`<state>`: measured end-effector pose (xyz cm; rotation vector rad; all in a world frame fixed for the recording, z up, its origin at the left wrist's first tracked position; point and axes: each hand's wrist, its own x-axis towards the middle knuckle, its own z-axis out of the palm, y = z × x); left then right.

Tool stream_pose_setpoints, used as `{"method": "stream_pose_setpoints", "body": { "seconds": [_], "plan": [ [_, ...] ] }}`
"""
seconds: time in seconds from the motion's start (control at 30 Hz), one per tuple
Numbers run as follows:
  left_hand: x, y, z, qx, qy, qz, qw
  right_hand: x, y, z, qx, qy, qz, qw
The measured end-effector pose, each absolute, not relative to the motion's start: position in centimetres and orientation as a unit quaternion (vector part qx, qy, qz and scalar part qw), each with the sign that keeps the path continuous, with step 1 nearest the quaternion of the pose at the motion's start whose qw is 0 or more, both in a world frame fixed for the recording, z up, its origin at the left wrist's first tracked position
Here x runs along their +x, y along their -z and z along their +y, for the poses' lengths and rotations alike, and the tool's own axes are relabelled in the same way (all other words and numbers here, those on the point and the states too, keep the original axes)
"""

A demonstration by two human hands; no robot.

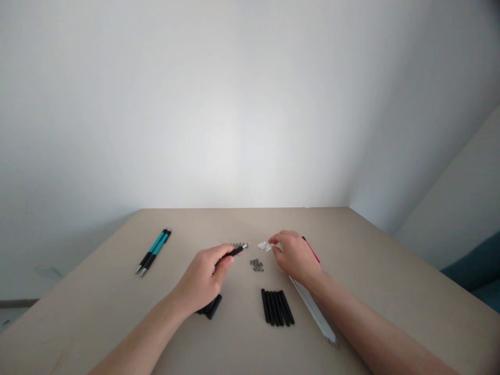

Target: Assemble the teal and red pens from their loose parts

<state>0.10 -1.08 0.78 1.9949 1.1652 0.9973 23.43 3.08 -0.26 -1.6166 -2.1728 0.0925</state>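
Note:
My left hand [206,276] is closed round a black pen barrel [234,251] whose silver tip points right and away from me. Just past that tip lies a small row of metal springs [237,244]. My right hand [295,255] reaches over a heap of small white parts [264,246], its fingertips pinched at them; whether it holds one I cannot make out. A cluster of small dark grey parts [257,264] lies between the two hands. Several black tubes [277,308] lie side by side near me.
Two finished teal and black pens [153,251] lie at the left of the beige table [117,302]. A bundle of thin white refills [314,311] runs under my right forearm, with a red piece [312,251] behind that hand. More black parts [213,307] sit under my left wrist.

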Motion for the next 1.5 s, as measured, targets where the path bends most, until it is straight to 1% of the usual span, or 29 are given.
{"method": "stream_pose_setpoints", "body": {
  "seconds": [0.07, 0.13, 0.5, 0.8, 0.97, 1.13, 1.27, 1.37, 1.5],
  "plan": [
    [0.1, -0.9, -1.2, 0.787, -0.351, 0.439, 0.256, 23.3, 0.3, 3.1, -0.578, -0.037, -0.791, 0.197],
    [0.0, -1.0, -1.2, 0.797, -0.341, 0.439, 0.235, 23.3, 0.3, 3.1, -0.573, -0.04, -0.797, 0.187],
    [-0.2, -1.0, -1.1, 0.806, -0.322, 0.45, 0.21, 23.1, 0.3, 3.1, -0.571, -0.051, -0.803, 0.166],
    [-0.1, -1.0, -1.0, 0.808, -0.304, 0.462, 0.204, 22.8, -0.6, 2.4, -0.552, -0.064, -0.807, 0.201],
    [-0.2, -0.9, -0.8, 0.779, -0.322, 0.514, 0.156, 22.7, -0.3, 2.0, -0.507, -0.076, -0.825, 0.239],
    [-0.4, -0.6, -0.5, 0.745, -0.341, 0.561, 0.118, 22.7, 0.4, 1.8, -0.42, -0.052, -0.869, 0.254],
    [-0.4, -0.5, -0.5, 0.74, -0.339, 0.569, 0.119, 22.3, 0.6, 1.7, -0.385, -0.03, -0.895, 0.224],
    [-0.2, -0.7, -0.6, 0.741, -0.345, 0.563, 0.12, 22.0, 0.5, 1.7, -0.387, -0.037, -0.901, 0.195],
    [-0.2, -0.7, -0.6, 0.74, -0.353, 0.559, 0.122, 21.9, 0.5, 1.8, -0.382, -0.054, -0.905, 0.179]
  ]
}}
